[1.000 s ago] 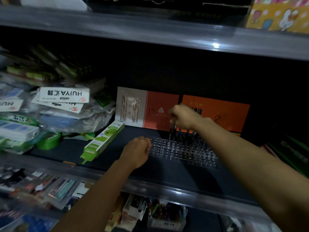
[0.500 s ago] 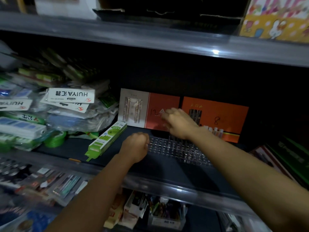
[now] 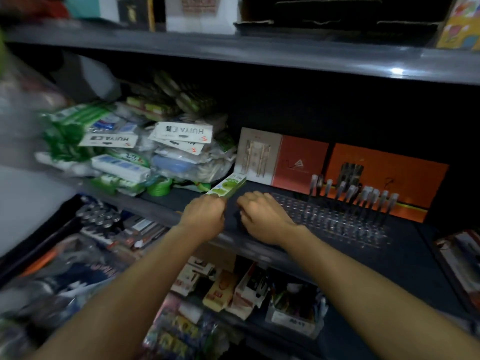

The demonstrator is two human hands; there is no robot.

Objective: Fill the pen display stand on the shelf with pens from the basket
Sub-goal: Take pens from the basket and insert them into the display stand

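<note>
Pens [image 3: 363, 196] standing in the back row of the clear display stand [image 3: 337, 224] on the shelf [image 3: 405, 258] look light, stiff and slick, so pinch mid-barrel; left hand [image 3: 205, 214] is clenched, maybe around pens, can't tell, and right hand [image 3: 262, 216] hangs loosely curled, holding nothing.

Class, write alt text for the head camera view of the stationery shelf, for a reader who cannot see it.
Two bare hands, left hand and right hand, reach onto a dark shelf beside a clear pen display stand. A row of pens stands along the stand's back edge; the nearer holes look unfilled. Orange cards lean behind, and packaged stationery is piled at left.
</note>
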